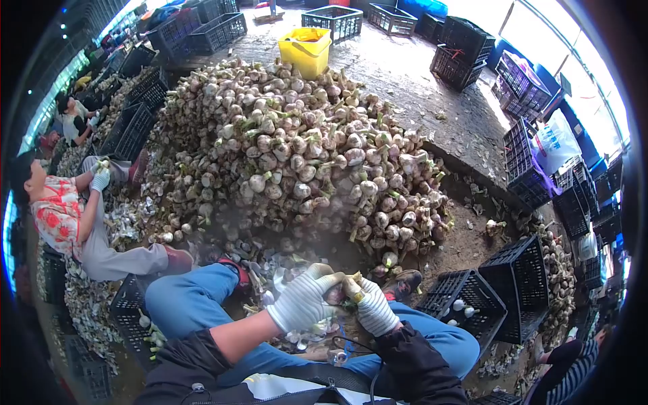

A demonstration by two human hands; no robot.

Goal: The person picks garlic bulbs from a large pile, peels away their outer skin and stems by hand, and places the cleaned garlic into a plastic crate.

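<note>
Both of my hands wear white striped gloves and meet in front of my lap. My left hand (305,300) is closed around a garlic bulb (334,294) with a purplish skin. The fingers of my right hand (371,307) pinch at the stem end of the same bulb, partly hiding it. Beyond my hands rises a large pile of garlic bulbs (290,148) with short stems. Loose peeled skins (297,337) lie on the ground between my legs.
A black crate (466,297) with a few white bulbs stands right of my knee, another crate (131,317) at the left. A seated co-worker (64,209) is at the left. A yellow bucket (307,57) stands behind the pile. More crates line the right.
</note>
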